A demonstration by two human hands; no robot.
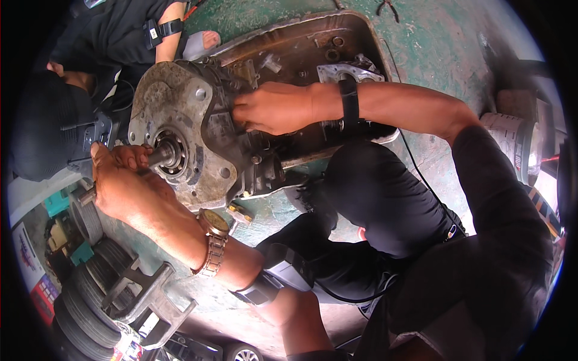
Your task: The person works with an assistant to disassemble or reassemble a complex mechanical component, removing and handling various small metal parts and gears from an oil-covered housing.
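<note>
A large, greasy gearbox [174, 114] stands in front of me, its flanged end plate turned to the left. From a bearing in the middle of that plate sticks a metal shaft [160, 156]. My left hand [123, 180], with a watch on the wrist, is closed around the shaft's outer end. A short brown rod end [88, 196] shows beside the hand; what it belongs to is hidden. Against the far side of the casing, my right hand [274, 108] has its fingers curled in. Its fingertips are out of sight, and so is whatever they hold.
Behind the gearbox is a brown metal tray [355, 21] with rings and a silver casting [349, 72]. A co-worker in black [120, 30] leans in at the upper left, one forearm behind the gearbox. Tyres [84, 307] and a metal bracket [150, 295] lie lower left; a bucket [509, 135] stands right.
</note>
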